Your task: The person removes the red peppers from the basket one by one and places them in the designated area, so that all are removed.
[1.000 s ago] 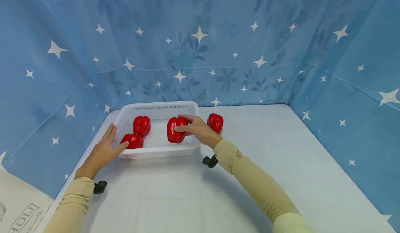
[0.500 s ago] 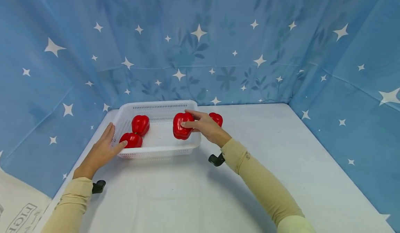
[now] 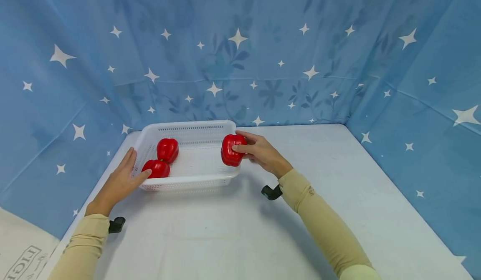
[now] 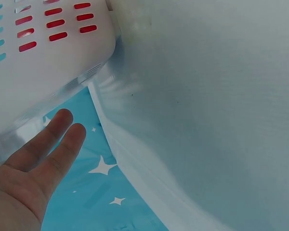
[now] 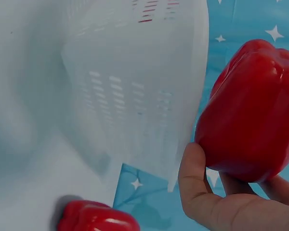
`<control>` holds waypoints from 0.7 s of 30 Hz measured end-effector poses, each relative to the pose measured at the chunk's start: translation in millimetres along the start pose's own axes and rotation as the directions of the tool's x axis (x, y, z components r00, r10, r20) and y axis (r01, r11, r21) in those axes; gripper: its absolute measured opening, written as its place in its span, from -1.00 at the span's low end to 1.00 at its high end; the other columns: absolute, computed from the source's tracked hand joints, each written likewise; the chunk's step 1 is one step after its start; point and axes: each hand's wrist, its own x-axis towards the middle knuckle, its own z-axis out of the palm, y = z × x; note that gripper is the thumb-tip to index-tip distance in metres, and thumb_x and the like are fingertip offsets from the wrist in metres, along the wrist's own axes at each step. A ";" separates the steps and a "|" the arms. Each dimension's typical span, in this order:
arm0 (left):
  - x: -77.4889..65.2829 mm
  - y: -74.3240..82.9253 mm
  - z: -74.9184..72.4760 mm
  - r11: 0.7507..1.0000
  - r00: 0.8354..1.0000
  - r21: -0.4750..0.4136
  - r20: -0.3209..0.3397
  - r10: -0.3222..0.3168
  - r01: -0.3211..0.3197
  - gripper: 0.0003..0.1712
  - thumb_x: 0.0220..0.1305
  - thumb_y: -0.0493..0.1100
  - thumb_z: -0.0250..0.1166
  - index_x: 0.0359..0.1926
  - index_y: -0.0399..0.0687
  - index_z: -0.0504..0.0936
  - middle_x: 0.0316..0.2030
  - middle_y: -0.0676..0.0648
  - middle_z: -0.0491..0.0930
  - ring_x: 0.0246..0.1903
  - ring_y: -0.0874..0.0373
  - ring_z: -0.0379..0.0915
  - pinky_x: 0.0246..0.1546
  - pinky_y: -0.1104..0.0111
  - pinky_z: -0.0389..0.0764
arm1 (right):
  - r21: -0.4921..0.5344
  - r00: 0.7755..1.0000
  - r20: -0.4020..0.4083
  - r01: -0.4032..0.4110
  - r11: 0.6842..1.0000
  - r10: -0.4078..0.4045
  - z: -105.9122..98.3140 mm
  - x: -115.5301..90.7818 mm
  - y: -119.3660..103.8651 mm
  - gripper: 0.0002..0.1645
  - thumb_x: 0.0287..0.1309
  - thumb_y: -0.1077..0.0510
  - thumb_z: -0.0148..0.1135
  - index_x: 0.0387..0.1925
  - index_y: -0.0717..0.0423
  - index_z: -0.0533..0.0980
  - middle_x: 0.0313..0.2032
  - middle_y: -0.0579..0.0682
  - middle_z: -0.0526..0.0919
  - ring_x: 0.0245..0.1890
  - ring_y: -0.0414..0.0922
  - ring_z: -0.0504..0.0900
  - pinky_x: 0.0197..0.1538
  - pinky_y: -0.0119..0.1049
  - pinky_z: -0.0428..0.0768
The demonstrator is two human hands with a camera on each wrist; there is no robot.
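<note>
My right hand [image 3: 264,155] grips a red bell pepper [image 3: 227,150] between thumb and fingers, over the right rim of a white slotted plastic basket [image 3: 195,182]. In the right wrist view this bell pepper [image 5: 255,115] is beyond the basket wall, raised off the table. Two more red bell peppers, a rear one [image 3: 167,150] and a front one [image 3: 158,169], lie together in the basket's left end. My left hand [image 3: 119,184] rests at the basket's left front corner, fingers extended along its side, thumb over the front rim. Another bell pepper [image 5: 98,219] on the table is hidden behind my right hand in the head view.
The basket stands on a white table [image 3: 195,238], near its back left corner. A blue curtain [image 3: 210,54] with white stars surrounds the back and sides. Dark wrist-mounted pieces [image 3: 271,192] show below both wrists. Printed pale cloth or paper [image 3: 26,246] lies at lower left.
My right hand has carried the bell pepper rightward, from inside the basket to over its right rim. It now covers the table pepper in the head view. The left hand stays at the basket.
</note>
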 end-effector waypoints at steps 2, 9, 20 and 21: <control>0.2 0.3 -0.4 1.000 1.000 0.001 -0.001 0.002 -0.002 0.21 0.53 0.27 0.19 0.69 -0.31 -0.34 0.68 -0.41 -0.40 0.58 -0.57 -0.27 0.18 -0.57 0.29 | -0.020 1.000 -0.003 -0.003 1.000 0.003 -5.3 -2.6 0.8 -0.05 0.29 0.18 0.48 0.63 0.07 0.29 0.40 0.15 0.47 0.30 0.14 0.49 0.11 -0.12 0.70; -0.1 2.3 -1.0 1.000 1.000 -0.002 0.000 0.001 -0.001 0.21 0.53 0.26 0.19 0.68 -0.32 -0.34 0.67 -0.42 -0.40 0.58 -0.57 -0.29 0.18 -0.58 0.26 | -0.027 1.000 -0.013 0.005 1.000 -0.005 -23.7 -9.7 8.0 -0.06 0.30 0.20 0.44 0.63 0.08 0.27 0.43 0.16 0.42 0.38 0.16 0.42 0.18 -0.07 0.71; 0.4 1.1 -1.1 1.000 1.000 -0.008 0.000 0.010 -0.010 0.20 0.53 0.25 0.18 0.68 -0.32 -0.35 0.67 -0.42 -0.40 0.58 -0.57 -0.30 0.18 -0.60 0.24 | -0.013 0.999 -0.023 0.029 1.000 -0.029 -49.2 -18.3 23.6 -0.06 0.28 0.24 0.44 0.62 0.15 0.26 0.44 0.20 0.41 0.41 0.19 0.38 0.14 -0.11 0.74; 0.6 0.7 -1.0 1.000 1.000 -0.007 -0.002 0.011 -0.011 0.20 0.53 0.25 0.18 0.68 -0.32 -0.35 0.67 -0.42 -0.40 0.58 -0.57 -0.30 0.18 -0.60 0.23 | -0.013 0.999 -0.024 0.027 1.000 -0.027 -50.7 -18.8 24.9 -0.06 0.28 0.24 0.44 0.62 0.16 0.25 0.44 0.20 0.40 0.41 0.20 0.38 0.14 -0.11 0.74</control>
